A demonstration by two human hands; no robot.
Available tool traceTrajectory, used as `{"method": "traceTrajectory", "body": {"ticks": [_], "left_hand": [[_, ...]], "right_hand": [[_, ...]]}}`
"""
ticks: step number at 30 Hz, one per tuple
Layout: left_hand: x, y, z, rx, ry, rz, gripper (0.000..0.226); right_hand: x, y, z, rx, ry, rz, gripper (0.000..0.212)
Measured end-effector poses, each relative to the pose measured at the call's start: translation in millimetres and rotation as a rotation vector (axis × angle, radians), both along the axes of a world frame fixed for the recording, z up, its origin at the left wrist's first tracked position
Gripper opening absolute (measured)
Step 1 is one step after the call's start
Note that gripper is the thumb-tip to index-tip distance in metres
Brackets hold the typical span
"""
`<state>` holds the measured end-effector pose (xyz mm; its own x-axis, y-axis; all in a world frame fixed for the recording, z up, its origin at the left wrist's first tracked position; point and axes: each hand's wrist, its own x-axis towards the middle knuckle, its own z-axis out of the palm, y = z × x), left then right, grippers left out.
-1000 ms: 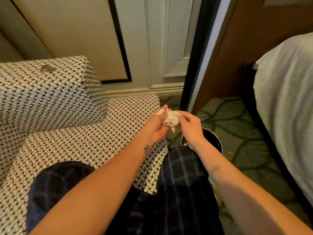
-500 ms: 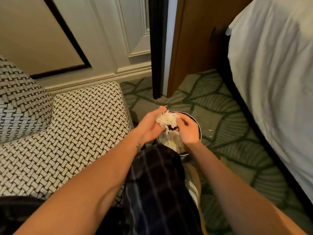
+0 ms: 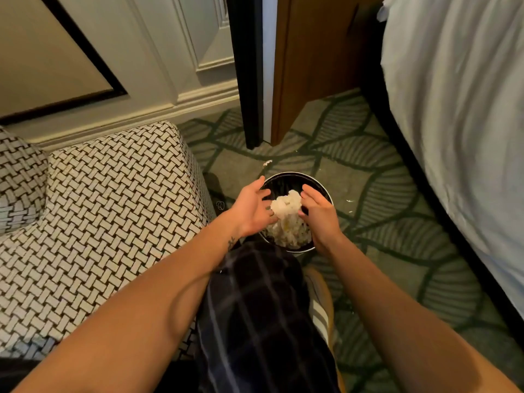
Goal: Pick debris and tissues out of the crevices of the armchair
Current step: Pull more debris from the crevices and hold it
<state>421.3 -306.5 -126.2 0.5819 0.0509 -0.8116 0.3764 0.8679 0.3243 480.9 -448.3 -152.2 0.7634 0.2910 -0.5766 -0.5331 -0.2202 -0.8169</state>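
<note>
Both my hands hover over the black bin (image 3: 292, 173), fingers straight and spread, gripping nothing. My left hand (image 3: 252, 211) is at its left rim and my right hand (image 3: 317, 217) at its right. The crumpled tissue wad (image 3: 286, 204) sits between the palms, directly above the paper already heaped inside. Whether my palms touch the wad, I cannot tell. Held open this way, they let it fall straight in, I judge. The bin stands on the carpet just right of the armchair (image 3: 113, 208), within reach from the seat. Small white scraps (image 3: 267, 163) lie on the carpet beyond the bin, uncollected.
</note>
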Motion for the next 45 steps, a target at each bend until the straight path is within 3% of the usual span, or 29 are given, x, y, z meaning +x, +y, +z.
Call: {"method": "traceTrajectory", "body": {"ticks": [7, 11, 22, 30, 40, 45], "left_hand": [[-5, 2, -1, 0.019, 0.005, -0.015, 0.076], [-18, 3, 20, 0.003, -0.102, 0.009, 0.083], [-96, 41, 105, 0.052, -0.366, 0.155, 0.086], [-210, 97, 162, 0.203, -0.411, 0.382, 0.082], [-389, 164, 187, 0.359, -0.339, 0.609, 0.085], [-481, 172, 184, 0.352, -0.359, 0.784, 0.082]], "right_hand": [[-7, 2, 9, 0.066, 0.025, -0.016, 0.028], [-15, 13, 31, 0.130, 0.053, -0.021, 0.027], [-65, 67, 136, 0.271, 0.012, 0.226, 0.028], [-149, 145, 207, 0.334, -0.046, 0.612, 0.034], [-297, 230, 227, 0.410, 0.028, 0.853, 0.037], [-371, 265, 235, 0.380, 0.018, 1.092, 0.037]]}}
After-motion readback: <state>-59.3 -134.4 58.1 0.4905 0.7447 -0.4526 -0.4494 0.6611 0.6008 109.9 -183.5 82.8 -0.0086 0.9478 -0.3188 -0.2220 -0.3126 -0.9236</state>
